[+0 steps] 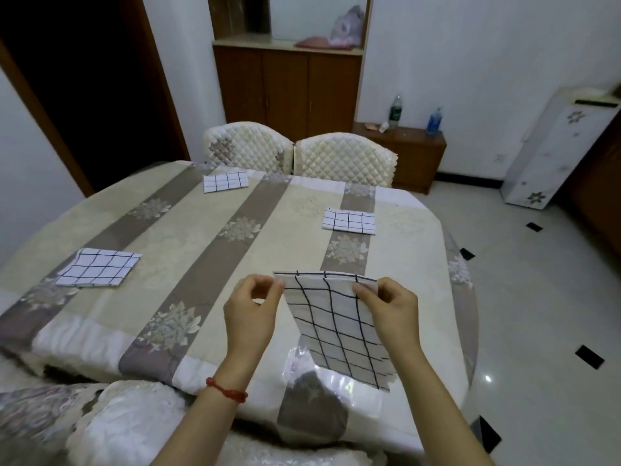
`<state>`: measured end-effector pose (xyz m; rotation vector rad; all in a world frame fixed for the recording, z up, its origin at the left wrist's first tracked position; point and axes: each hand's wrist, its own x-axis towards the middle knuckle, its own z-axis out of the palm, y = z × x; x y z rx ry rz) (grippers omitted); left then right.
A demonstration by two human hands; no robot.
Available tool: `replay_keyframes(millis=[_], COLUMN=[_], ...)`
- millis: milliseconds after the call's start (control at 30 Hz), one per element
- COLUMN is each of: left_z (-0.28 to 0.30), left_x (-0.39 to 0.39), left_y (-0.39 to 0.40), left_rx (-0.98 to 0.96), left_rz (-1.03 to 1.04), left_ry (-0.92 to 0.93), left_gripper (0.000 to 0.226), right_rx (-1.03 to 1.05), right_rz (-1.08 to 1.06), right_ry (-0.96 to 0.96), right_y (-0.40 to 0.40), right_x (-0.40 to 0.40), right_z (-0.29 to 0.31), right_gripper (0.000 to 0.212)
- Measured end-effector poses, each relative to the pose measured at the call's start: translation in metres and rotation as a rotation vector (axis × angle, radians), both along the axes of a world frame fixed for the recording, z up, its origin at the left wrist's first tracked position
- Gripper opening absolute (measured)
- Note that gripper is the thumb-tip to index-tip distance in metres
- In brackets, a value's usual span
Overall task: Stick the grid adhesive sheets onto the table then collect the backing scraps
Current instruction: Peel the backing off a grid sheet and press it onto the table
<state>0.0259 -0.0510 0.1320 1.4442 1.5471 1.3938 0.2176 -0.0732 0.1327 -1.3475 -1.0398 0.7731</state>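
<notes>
Now both raised: left hand [250, 317] & right hand [389, 311] pinch grid sheet [339, 326] top corners.

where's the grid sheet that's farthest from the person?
Head view: that grid sheet lies flat at the table's far edge, left of centre, just in front of the left quilted chair back.

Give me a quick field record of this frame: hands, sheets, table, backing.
left hand: pinches top left corner of held sheet
right hand: pinches top right corner of held sheet
held sheet: grid pattern, lifted, hangs toward near table edge
clear backing: shiny film under held sheet, lying on table
sheets on table: three; left sheet, far sheet, right sheet
table: striped floral cloth
chairs: two, at far side
</notes>
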Motion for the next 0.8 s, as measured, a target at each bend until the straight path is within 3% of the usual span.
replay_keyframes(millis=[100, 333, 600, 800], left_z=[0.010, 0.020, 0.017, 0.019], left_x=[0.022, 0.050, 0.038, -0.004], left_y=[-0.008, -0.012, -0.012, 0.015], left_rx=[-0.204, -0.536, -0.455, -0.357], left_rz=[-0.208, -0.366, -0.351, -0.221], left_ry=[-0.104, -0.432, -0.503, -0.284], left_gripper=[0.030, 0.029, 0.019, 0.026], right_rx=[-0.021, -0.053, -0.064, 0.036], right_rz=[0.028, 0.252, 0.268, 0.026], right_ry=[0.022, -0.053, -0.106, -0.048], right_y=[-0.002, -0.012, -0.014, -0.009], right_x=[-0.007, -0.015, -0.005, 0.011], right_z=[0.002, 0.006, 0.010, 0.016], right_gripper=[0.040, 0.018, 0.016, 0.038])
